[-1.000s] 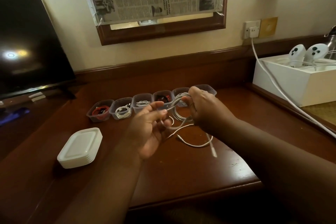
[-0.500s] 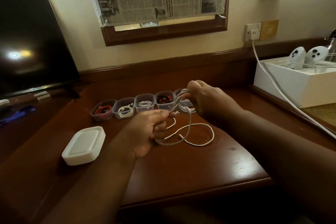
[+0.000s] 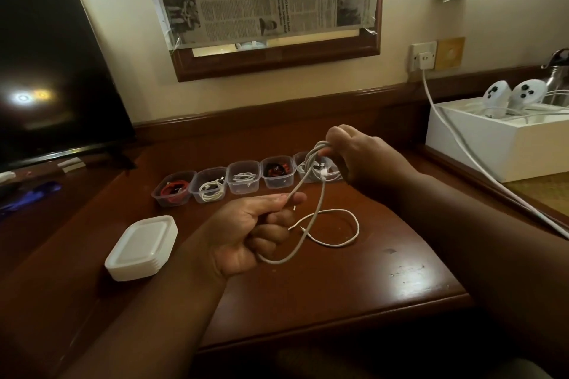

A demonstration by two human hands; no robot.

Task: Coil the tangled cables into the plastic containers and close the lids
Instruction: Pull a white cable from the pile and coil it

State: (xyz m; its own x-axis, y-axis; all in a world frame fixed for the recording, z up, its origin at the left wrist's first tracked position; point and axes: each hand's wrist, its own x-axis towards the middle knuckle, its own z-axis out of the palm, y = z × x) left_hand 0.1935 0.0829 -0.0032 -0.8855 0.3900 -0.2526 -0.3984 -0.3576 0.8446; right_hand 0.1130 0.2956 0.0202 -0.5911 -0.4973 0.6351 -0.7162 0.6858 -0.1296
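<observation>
R hand (image 3: 363, 157) grips cable (image 3: 321, 191) coil up-right; L hand (image 3: 255, 228) pinches tail lower-left; slack loops on bench (image 3: 415, 271) btwn.

White cable (image 3: 320, 194) hangs looped above open, cable-filled containers (image 3: 243, 177).

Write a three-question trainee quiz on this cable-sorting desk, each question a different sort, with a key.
1. True or false: the stack of white lids sits on top of the row of clear plastic containers.
2. Which hand holds the gathered loops of the white cable: A. left hand, B. right hand?
3. Fill in: a second, thinner white cable lies on the ____.

Key: 1 false, it sits on the wooden desk, left of the hands; 2 B; 3 desk.
</observation>
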